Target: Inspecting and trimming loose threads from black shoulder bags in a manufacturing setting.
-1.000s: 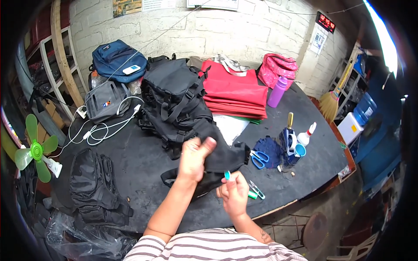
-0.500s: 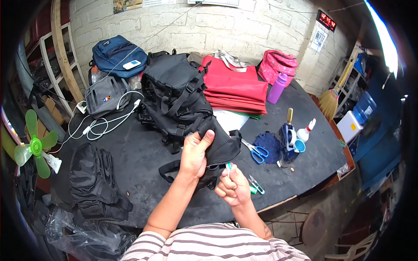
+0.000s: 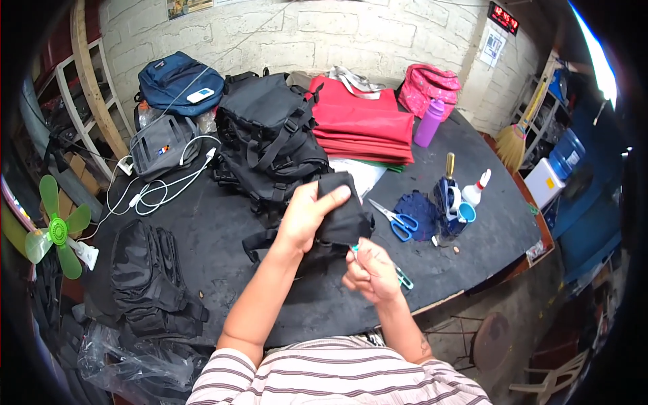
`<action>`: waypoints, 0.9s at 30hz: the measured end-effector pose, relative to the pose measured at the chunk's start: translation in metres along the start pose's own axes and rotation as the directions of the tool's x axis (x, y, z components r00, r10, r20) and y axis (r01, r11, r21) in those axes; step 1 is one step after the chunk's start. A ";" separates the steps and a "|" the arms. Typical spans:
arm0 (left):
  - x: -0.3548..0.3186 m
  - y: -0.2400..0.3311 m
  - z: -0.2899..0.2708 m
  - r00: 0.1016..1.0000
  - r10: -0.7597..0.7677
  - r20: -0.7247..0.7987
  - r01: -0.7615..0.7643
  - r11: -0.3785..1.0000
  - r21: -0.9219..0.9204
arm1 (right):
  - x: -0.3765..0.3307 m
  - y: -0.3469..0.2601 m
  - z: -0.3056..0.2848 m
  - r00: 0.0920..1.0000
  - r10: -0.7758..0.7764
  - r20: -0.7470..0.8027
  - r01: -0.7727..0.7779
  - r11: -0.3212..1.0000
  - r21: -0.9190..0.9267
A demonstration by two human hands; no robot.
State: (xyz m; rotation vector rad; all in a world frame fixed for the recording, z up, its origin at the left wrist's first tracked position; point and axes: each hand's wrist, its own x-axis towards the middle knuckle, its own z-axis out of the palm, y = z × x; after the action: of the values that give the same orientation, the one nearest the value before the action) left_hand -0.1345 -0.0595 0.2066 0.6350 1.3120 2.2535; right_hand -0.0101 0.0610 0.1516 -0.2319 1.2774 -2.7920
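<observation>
Left hand (image 3: 301, 219) clasps black cloth (image 3: 345, 221), now turned squarer; right hand (image 3: 371, 273) pinches a teal piece (image 3: 354, 249). That leaves the cloth's edge within reach.

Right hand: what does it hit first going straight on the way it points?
Likely the black fabric piece that the left hand grips, just beyond the right hand; depth there is hard to judge.

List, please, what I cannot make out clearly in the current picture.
All in the head view:
Small teal item: partly covered by the right hand.
Left hand: most fingers hidden beneath the black fabric piece.
Teal-edged tool: mostly behind the right hand.
Wall poster: cut off by the top edge.
</observation>
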 end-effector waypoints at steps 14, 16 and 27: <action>0.020 0.025 -0.042 0.984 -0.004 0.175 0.085 0.885 -0.458 | -0.026 0.006 -0.112 0.652 -0.758 -0.001 -0.028 -0.022 -0.999; 0.026 0.013 -0.055 0.986 -0.044 0.159 0.119 0.856 -0.503 | 0.000 0.004 -0.067 0.735 -0.671 0.101 0.263 0.145 -0.954; 0.026 -0.066 -0.151 0.891 -0.403 -0.211 0.353 0.905 -0.238 | 0.084 0.044 -0.066 0.957 -0.263 0.119 0.227 0.435 -0.871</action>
State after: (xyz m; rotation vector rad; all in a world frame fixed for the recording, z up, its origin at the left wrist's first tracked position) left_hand -0.2348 -0.1164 0.0861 0.0075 1.1849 2.1409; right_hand -0.1044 0.0716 0.0850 -0.4320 2.8020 -1.9548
